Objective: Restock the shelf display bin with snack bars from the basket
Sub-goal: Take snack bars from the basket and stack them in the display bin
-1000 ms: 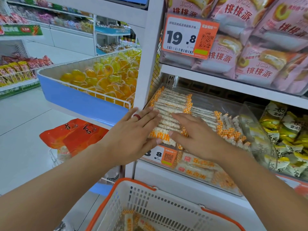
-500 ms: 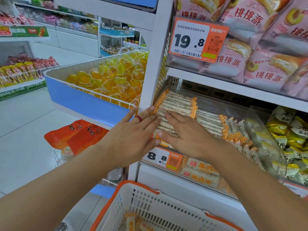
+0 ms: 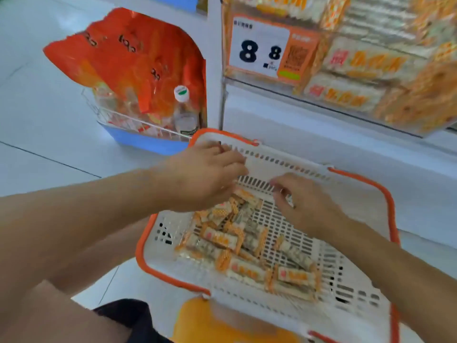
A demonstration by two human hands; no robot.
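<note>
The bin (image 3: 371,78) at one o'clock looked stocked, many snack bars (image 3: 237,246) stayed in the basket (image 3: 385,194), and both hands (image 3: 205,177) reached in, grip unclear.

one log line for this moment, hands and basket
phase: reaching for bars | left hand: over basket, nothing visibly held | right hand: over basket, grip unclear | snack bars: loose in basket | blur: heavy
</note>
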